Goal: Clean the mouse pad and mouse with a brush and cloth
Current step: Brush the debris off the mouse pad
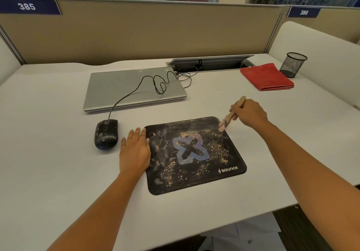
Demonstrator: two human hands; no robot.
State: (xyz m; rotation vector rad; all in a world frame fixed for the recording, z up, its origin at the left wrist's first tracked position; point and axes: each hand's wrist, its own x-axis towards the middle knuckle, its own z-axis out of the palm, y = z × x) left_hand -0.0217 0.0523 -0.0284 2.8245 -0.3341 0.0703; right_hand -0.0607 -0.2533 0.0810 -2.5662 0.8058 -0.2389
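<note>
A black mouse pad with a blue-purple logo lies on the white desk, strewn with yellowish crumbs and pale smears. My left hand lies flat beside the pad's left edge, its thumb on the pad. My right hand grips a wooden-handled brush, whose pale bristles touch the pad's far right corner. A black wired mouse, speckled with dirt, sits to the left of my left hand. A folded red cloth lies at the back right.
A shut silver laptop lies behind the pad with the mouse cable looped over it. A black mesh pen cup stands beside the cloth. A cable tray and beige partition close the back. The desk's front edge runs near right.
</note>
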